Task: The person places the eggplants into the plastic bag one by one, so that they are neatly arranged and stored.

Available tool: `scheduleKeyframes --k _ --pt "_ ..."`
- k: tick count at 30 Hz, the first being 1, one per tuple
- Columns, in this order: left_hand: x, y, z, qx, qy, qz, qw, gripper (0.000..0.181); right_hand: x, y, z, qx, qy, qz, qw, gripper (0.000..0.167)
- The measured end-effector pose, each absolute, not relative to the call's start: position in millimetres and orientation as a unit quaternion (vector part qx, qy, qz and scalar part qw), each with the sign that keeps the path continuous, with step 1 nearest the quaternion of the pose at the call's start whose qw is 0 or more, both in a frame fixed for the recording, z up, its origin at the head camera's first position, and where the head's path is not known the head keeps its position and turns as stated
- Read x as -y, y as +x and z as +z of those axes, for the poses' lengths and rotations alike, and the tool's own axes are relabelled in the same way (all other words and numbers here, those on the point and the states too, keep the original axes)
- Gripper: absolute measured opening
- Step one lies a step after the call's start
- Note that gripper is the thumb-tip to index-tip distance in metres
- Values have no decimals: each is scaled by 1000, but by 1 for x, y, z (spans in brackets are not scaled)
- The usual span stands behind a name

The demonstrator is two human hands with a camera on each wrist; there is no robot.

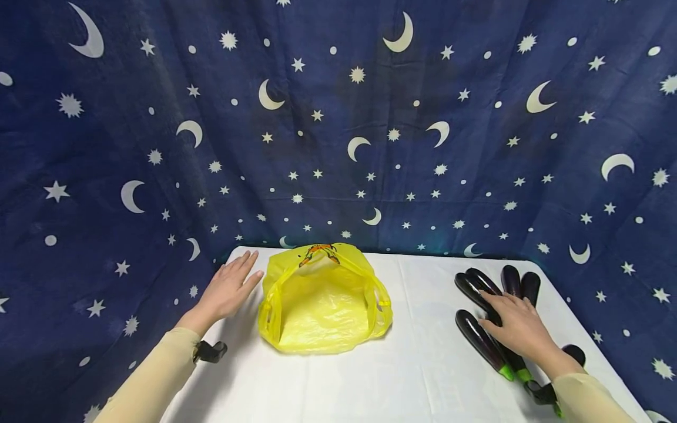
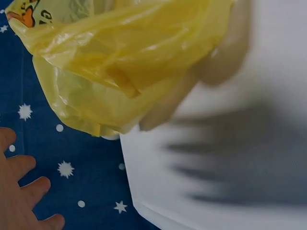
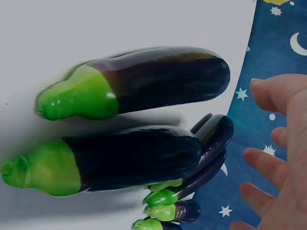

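A yellow plastic bag (image 1: 325, 305) with an orange and black print sits on the white table, its wide mouth facing me. To its left my left hand (image 1: 227, 288) hovers with fingers extended, holding nothing; the left wrist view has the spread fingers (image 2: 33, 191) apart from the bag (image 2: 129, 62). Over a group of several dark purple eggplants (image 1: 481, 341) at the right is my right hand (image 1: 515, 323), its fingers spread. The right wrist view shows two green-capped eggplants (image 3: 163, 79) near the camera and a gap between them and the right hand (image 3: 283, 153).
The white tabletop (image 1: 423, 329) stretches between the bag and the eggplants. Behind and beside it hangs a dark blue cloth (image 1: 338, 117) with moons and stars. Another eggplant (image 1: 573, 353) lies partly hidden by my right wrist.
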State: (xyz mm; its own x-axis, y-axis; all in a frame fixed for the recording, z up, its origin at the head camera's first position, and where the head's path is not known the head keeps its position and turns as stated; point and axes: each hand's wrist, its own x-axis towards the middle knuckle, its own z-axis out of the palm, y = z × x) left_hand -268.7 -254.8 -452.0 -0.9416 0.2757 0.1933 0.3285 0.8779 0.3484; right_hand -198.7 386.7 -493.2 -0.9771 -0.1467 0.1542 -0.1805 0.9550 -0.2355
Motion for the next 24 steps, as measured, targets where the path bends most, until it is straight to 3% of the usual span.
scheduleKeyframes --k 19,24 --pt "231 -267 -431 951 -206 -229 35 76 -379 -185 -496 983 124 135 3 77" --pt "225 -268 -425 943 -212 -258 -1 76 -379 -183 -490 981 114 150 -35 78"
